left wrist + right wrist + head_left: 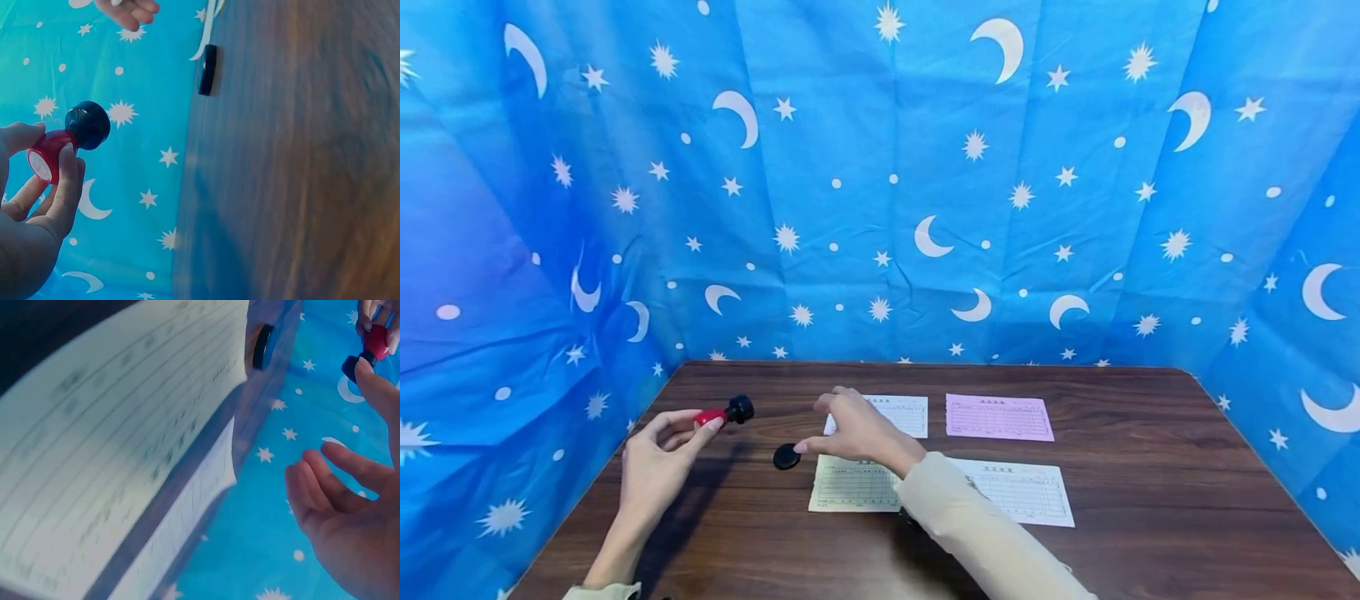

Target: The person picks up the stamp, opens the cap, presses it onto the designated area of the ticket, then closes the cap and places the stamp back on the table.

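A small stamp [713, 416] with a red handle and a black round end is pinched between the thumb and fingers of my left hand [651, 471], raised over the left side of the table. In the left wrist view the stamp's red handle [52, 147] shows a pale round end face, and its black part points away from the palm. My right hand [859, 429] reaches left over the slips with spread, relaxed fingers and holds nothing. Close to its thumb tip, a flat black round disc [786, 457] lies on the wood, also seen as a disc [264, 347] in the right wrist view.
Printed form slips lie in two rows: a white slip [910, 414] and a pink slip [1000, 417] behind, a yellowish slip [850, 490] and another white slip [1030, 493] in front. My right forearm partly covers the front slips and a dark object. A blue star-patterned cloth [880, 208] surrounds the table.
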Demonstrator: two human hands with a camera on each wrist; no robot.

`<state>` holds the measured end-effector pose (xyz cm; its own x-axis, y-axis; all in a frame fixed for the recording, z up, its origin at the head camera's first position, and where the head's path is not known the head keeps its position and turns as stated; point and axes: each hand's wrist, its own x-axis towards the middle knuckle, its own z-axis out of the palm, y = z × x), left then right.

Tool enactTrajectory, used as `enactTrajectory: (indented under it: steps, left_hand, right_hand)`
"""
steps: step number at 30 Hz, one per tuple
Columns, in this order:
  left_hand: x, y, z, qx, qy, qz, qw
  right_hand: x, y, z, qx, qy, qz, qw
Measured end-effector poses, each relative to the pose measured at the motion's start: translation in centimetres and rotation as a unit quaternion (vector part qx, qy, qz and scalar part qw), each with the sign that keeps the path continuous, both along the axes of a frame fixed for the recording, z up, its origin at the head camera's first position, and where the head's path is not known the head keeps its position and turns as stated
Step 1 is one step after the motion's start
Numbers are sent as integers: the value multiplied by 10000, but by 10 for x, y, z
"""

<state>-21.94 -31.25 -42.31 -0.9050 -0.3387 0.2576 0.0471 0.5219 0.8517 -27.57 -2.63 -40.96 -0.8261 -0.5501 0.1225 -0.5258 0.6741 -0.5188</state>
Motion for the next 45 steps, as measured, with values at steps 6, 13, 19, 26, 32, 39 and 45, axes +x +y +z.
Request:
enactTrajectory:
  steps: [6,13,19,26,32,39,45]
  left_hand:
    - [-1,12,5,70,202,-163,9996]
    - [-5,26,5,-3,385,-429,9983]
    - [-10,38,9,61,395,-629,9972]
    - [-15,52,11,235,501,-905,9944]
    - [-17,65,8,225,354,-1139,9926]
    - [-18,80,7,164,140,-1301,9913]
    - [-22,88,7,259,77,-1557,9874]
  right_hand:
    - [3,36,1,316,244,-53,9992]
    - [-8,76,-8,396,409,-40,9984]
    - [-14,109,-16,766,366,27,9964]
    - [-21,133,-24,1366,304,328,9896]
    - [-27,145,-44,1885,396,666,9790]
    - [-33,149,-59,2207,400,728,9718]
    - [-37,145,-66,2363,314,707,9686]
